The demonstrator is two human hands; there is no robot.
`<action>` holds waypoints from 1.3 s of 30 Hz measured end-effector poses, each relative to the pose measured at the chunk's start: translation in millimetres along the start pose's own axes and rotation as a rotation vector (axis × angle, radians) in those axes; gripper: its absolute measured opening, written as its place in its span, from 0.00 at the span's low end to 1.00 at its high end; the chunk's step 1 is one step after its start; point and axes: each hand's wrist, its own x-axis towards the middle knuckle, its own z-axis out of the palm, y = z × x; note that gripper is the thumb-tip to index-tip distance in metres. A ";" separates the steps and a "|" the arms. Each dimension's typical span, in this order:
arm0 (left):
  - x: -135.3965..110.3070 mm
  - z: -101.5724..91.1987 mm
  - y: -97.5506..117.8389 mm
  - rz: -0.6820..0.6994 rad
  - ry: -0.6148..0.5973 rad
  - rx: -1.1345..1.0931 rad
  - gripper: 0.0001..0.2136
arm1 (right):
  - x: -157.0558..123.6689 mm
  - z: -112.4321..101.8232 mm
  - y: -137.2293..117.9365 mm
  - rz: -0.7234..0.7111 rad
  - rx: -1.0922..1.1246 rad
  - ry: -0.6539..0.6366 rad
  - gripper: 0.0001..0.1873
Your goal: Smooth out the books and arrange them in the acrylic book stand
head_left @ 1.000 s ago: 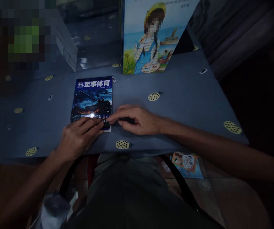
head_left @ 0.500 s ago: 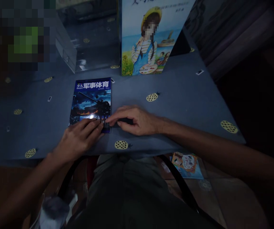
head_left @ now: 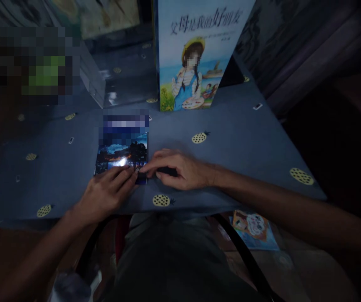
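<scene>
Probably light and slick, the glossy paperback (head_left: 123,152) left of frame centre suits an edge grip — left hand (head_left: 106,191) fingers nearly together, right hand (head_left: 182,168) thumb and forefinger apart.

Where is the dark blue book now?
In the head view, the dark blue book lies left of centre on the table, left hand across its near end, right hand at its right edge.

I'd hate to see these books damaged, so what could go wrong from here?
The dark blue book lies near the front edge of the table; a tug by the left hand or right hand might slide it off. The upright book might topple if knocked.
</scene>
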 end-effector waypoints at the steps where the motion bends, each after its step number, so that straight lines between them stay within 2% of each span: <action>1: 0.4 0.1 0.4 -0.013 0.012 -0.013 0.09 | 0.4 -0.1 -0.2 -0.005 -0.005 0.012 0.19; 4: 1.5 -2.4 -3.2 -0.050 0.030 -0.067 0.09 | 3.4 0.8 0.8 -0.029 -0.081 -0.015 0.14; 9: 15.0 -5.0 -30.5 -0.066 -0.092 -0.254 0.12 | 7.7 6.5 3.4 -0.036 -0.295 -0.037 0.13; 12: 34.2 11.4 -56.2 -0.112 -0.128 -0.304 0.13 | 7.4 9.4 1.1 -0.068 -0.354 -0.039 0.12; 16: 59.8 47.2 -87.6 -0.156 -0.167 -0.267 0.18 | 6.2 10.6 -3.8 -0.053 -0.388 -0.032 0.12; 19: 71.1 63.5 -100.2 -0.190 -0.180 -0.269 0.19 | 5.4 10.1 -5.1 -0.039 -0.414 -0.044 0.12; 22: 75.1 68.5 -103.8 -0.231 -0.155 -0.279 0.19 | 5.2 9.0 -4.9 -0.043 -0.440 -0.078 0.14; 26: 72.4 74.2 -110.2 -0.267 -0.127 -0.383 0.18 | 7.7 9.6 -4.0 -0.033 -0.509 -0.132 0.19; 30: 61.4 81.1 -127.6 -0.363 -0.073 -0.561 0.17 | 9.3 11.5 -2.3 -0.026 -0.560 -0.134 0.17; 34: 41.1 77.0 -143.7 -0.431 0.031 -0.691 0.17 | 3.4 6.1 -3.2 -0.028 -0.586 -0.126 0.16; 37: 19.1 69.6 -149.1 -0.551 0.104 -0.625 0.16 | 3.4 -1.4 -6.0 -0.013 -0.572 -0.118 0.16; 39: 4.4 66.6 -150.1 -0.664 0.137 -0.528 0.16 | 14.0 -3.2 -5.4 -0.007 -0.536 -0.102 0.14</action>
